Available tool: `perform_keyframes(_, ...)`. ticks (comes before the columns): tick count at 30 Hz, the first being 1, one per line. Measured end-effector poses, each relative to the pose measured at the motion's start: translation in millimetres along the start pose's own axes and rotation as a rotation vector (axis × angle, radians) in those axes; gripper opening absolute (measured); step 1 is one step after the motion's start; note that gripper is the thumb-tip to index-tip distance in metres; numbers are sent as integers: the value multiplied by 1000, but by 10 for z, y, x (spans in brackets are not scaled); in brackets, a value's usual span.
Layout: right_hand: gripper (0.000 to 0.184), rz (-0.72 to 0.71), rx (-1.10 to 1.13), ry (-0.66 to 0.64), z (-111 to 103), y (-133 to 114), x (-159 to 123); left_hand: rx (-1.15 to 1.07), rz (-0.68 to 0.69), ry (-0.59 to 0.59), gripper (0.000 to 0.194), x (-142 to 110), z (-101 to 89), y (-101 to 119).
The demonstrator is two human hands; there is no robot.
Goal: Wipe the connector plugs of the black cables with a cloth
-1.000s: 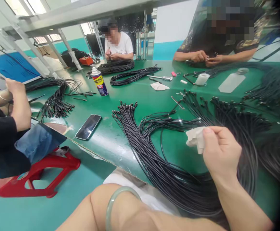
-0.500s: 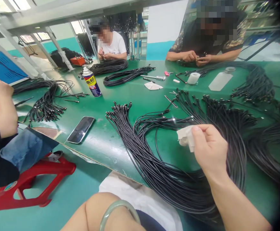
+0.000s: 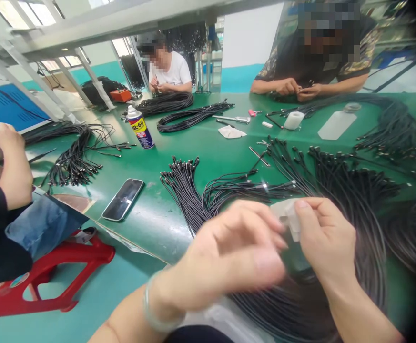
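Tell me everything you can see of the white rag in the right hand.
The white rag is a small, crumpled off-white piece, soft-looking like cloth or tissue, with no visible markings. The right hand pinches it at its right side, above the black cables. The blurred left hand is close, but whether it touches the rag cannot be told.

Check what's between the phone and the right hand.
Head view: a bundle of black cables and the blurred left hand lie between the phone and the right hand.
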State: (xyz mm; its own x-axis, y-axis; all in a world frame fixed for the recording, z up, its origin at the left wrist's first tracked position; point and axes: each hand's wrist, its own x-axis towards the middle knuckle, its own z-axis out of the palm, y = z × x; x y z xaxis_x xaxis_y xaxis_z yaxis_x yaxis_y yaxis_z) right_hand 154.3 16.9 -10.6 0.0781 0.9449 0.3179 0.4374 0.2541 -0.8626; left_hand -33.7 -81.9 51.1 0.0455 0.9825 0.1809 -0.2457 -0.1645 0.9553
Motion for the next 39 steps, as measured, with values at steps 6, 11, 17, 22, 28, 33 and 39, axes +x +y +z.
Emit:
perform_keyframes(6,30,29,-44,-28,-10,19,-1,870,-455,433,17,663,-1346,-162)
perform_keyframes(11,31,62,-68,-54,-23,19,12,900,-691,532,45,624,-1993,-279)
perform_keyframes(17,32,73,-72,-81,-33,11,8,793,-680,611,44,452,-1969,-456)
perform_keyframes(22,32,27,-26,-81,-32,11,6,607,-563,672,30,460,-1830,-440)
perform_keyframes(28,32,76,92,-119,-30,-22,-18,543,-330,832,28,447,-1717,-358)
perform_keyframes(33,33,221,328,-197,-2,-44,1,507,-116,772,35,638,-1427,-149)
perform_keyframes(39,29,478,731,-285,-23,-68,64,1016,198,71,33,765,-593,-266)
